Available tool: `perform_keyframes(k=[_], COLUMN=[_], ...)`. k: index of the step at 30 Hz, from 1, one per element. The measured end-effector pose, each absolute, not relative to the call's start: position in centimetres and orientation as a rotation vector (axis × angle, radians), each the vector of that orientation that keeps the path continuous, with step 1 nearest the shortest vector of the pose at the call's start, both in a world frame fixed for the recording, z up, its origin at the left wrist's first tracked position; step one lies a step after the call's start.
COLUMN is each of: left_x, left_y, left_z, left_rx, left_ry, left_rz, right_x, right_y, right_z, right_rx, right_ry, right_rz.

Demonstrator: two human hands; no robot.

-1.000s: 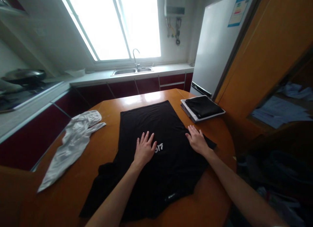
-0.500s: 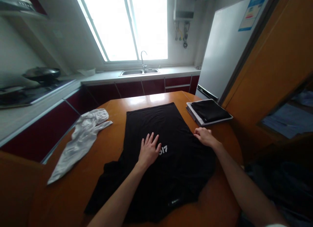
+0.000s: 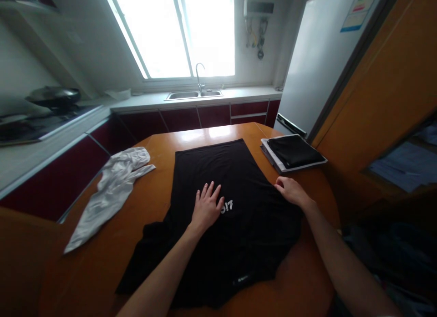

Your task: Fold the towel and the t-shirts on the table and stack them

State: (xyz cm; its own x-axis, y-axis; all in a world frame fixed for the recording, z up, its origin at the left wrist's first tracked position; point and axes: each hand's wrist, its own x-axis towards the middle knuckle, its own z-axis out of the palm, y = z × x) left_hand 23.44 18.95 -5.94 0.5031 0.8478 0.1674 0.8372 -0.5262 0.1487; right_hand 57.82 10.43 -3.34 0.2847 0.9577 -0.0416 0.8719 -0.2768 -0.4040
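While the left hand (image 3: 205, 211) rests on it, one black T-shirt (image 3: 210, 166) lies spread across the middle of the frame on one wooden desk (image 3: 157, 187), its hem toward the top. The shirt bears one white print (image 3: 228, 206) just beside that hand and one small white mark (image 3: 243, 278) near its lower edge. Of the two hands, the left has its grip slack, fingers fanned flat on the cloth; the right hand (image 3: 291, 191), right of centre, has its grip drawn in, thumb and fingers pinching the shirt's edge. At the left lies one crumpled white satiny garment (image 3: 112, 187); at the right, one folded black cloth (image 3: 295, 150) tops a stack of white and grey layers (image 3: 271, 157). At the top are one sink (image 3: 184, 95) with two basins, one faucet (image 3: 197, 74) and one window (image 3: 150, 30). One second ago the right hand lay flat with fingers outstretched; now they are curled at the edge, while the left stays flat.
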Motion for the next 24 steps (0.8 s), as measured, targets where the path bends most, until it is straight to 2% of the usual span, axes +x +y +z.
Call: perform_keyframes(k=[8,17,24], left_x=[23.5,23.5,23.6], left_y=[18.8,19.0,19.0], left_z=[-5.7,-5.8,-5.8], left_rx=[2.688,2.68,2.695], left_ry=[1.514,1.505,1.5], left_rz=[0.328,0.337,0.33], right_x=[60.0,60.4,59.6], right_y=[9.3,1.6,-2.2], right_z=[-3.4,-5.4,-7.6], right_rx=[-2.368,-2.545,-2.394], right_ry=[-1.489,-1.175,-1.059], right_rz=[0.509,0.259,0.198])
